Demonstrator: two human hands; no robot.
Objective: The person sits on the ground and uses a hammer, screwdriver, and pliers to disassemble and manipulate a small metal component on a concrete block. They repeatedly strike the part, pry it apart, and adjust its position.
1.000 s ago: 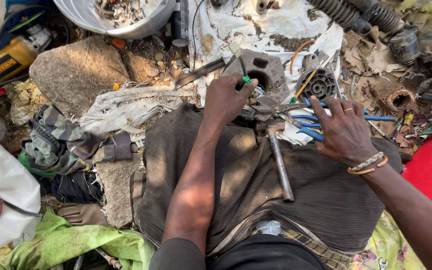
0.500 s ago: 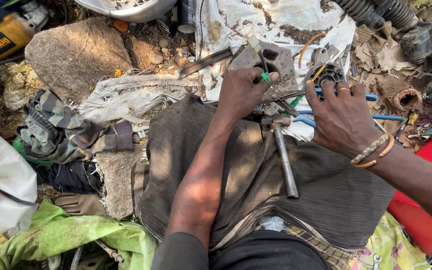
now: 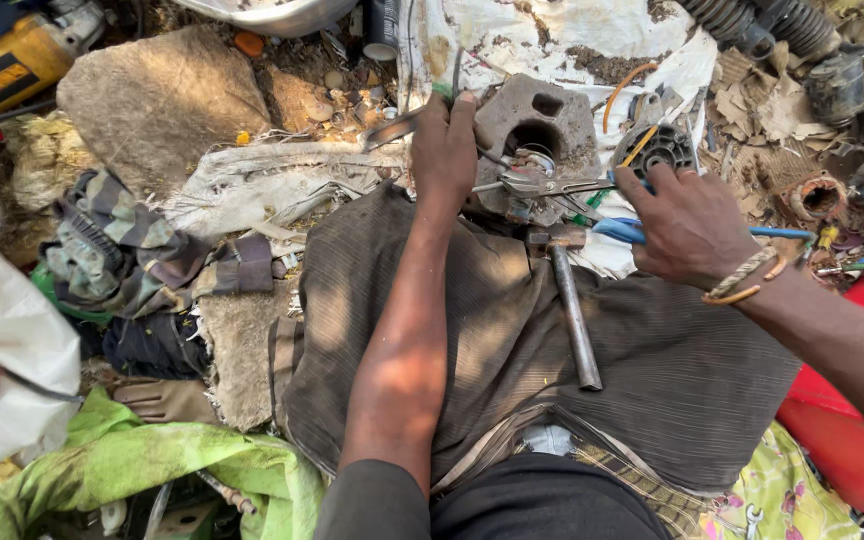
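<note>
Here the left hand (image 3: 445,140) is closed tight round a thin tool with a green bit (image 3: 442,90) showing above the knuckles; what kind of tool it is cannot be told. The fist sits just left of a grey block (image 3: 537,125) with a round hole and a square one, which lies on dirty white sheeting (image 3: 512,40). Pliers (image 3: 542,185) rest against the block's lower edge, touching neither hand.

The right hand (image 3: 687,225) lies flat, fingers curled down over blue handles (image 3: 617,230) — whether it truly grips them cannot be told. A bracelet (image 3: 742,280) rings its wrist. Just above its fingertips sits a black round part (image 3: 657,150).

A hammer (image 3: 570,305) lies on the brown cloth (image 3: 452,330) over the lap — head near the block, handle pointing toward the person. A stone (image 3: 157,105) lies well to the left.
</note>
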